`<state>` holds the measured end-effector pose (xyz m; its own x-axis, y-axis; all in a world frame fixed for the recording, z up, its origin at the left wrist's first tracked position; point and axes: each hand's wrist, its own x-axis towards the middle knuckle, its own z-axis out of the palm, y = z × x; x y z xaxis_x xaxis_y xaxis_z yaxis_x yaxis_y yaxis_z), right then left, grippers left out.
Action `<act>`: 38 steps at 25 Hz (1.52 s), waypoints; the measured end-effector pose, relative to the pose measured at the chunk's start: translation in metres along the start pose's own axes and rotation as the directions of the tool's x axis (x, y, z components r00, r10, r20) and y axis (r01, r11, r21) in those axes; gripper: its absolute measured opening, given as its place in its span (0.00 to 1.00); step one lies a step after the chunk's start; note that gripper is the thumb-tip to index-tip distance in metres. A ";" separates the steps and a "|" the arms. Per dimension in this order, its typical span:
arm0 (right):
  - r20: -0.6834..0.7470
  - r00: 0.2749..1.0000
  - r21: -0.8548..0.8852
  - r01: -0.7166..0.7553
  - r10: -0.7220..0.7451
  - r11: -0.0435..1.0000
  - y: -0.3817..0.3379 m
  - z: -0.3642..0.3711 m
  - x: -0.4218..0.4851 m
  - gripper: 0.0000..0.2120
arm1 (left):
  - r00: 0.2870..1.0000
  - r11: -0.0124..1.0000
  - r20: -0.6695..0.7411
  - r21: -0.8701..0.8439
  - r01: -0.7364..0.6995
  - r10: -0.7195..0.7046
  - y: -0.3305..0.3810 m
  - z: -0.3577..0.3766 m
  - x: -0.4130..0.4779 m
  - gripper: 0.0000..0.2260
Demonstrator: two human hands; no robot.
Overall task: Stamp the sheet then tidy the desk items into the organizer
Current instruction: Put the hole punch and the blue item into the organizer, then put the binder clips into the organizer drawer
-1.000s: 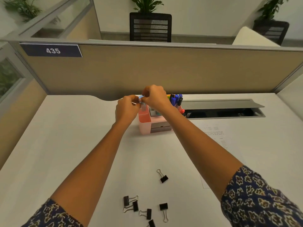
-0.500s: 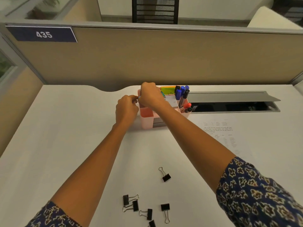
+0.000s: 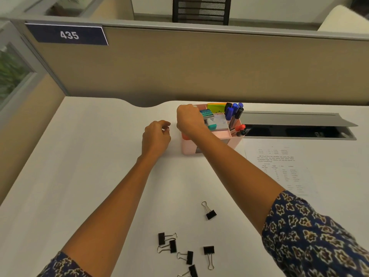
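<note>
The pink organizer [image 3: 235, 134] stands at the back middle of the desk. It holds blue and black markers [image 3: 232, 112], yellow sticky notes [image 3: 216, 106] and a teal-topped stamp [image 3: 206, 113]. My right hand [image 3: 188, 120] is curled over the organizer's left compartment, and its fingers are hidden behind its back. My left hand [image 3: 156, 136] hovers just left of the organizer, fingers loosely bent, with nothing in it. The printed sheet [image 3: 279, 166] lies flat to the right of the organizer. One black binder clip [image 3: 210, 213] lies in the middle of the desk, and several more clips [image 3: 175, 245] lie near the front edge.
A beige partition [image 3: 199, 66] with a "435" label [image 3: 68, 35] closes off the back of the desk. An open cable tray with a raised grey lid [image 3: 289, 118] sits right of the organizer. An orange item [image 3: 186, 137] shows in the left compartment.
My hands have separated: the left has pulled back to the left, and the right has dropped into the organizer's left compartment. The small blue-capped item they held together is out of sight.
</note>
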<state>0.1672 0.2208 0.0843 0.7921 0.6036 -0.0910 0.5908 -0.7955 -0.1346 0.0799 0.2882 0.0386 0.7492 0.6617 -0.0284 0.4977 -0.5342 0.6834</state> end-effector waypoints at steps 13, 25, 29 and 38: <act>-0.077 0.997 0.099 -0.020 0.028 0.995 0.000 -0.022 -0.022 0.12 | 0.999 0.999 0.028 -0.048 0.022 -0.021 0.002 -0.008 -0.024 0.12; 0.494 0.700 0.836 -0.220 0.515 -0.502 0.080 0.016 -0.133 0.10 | 0.982 0.970 0.116 -0.176 0.166 -0.147 0.034 0.014 -0.054 0.21; 0.639 0.652 0.629 -0.139 0.408 -0.765 0.071 0.034 -0.125 0.18 | 0.981 0.969 0.094 -0.162 0.186 -0.172 0.039 0.018 -0.055 0.20; 0.669 0.606 0.618 -0.131 0.431 -0.775 0.064 0.040 -0.107 0.16 | 0.977 0.967 0.089 -0.154 0.204 -0.192 0.036 0.022 -0.048 0.20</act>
<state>0.1140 0.1076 0.0461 0.6319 0.0585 -0.7729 -0.6566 0.5703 -0.4936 0.0719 0.2258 0.0485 0.6758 0.7024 -0.2236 0.5665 -0.3009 0.7671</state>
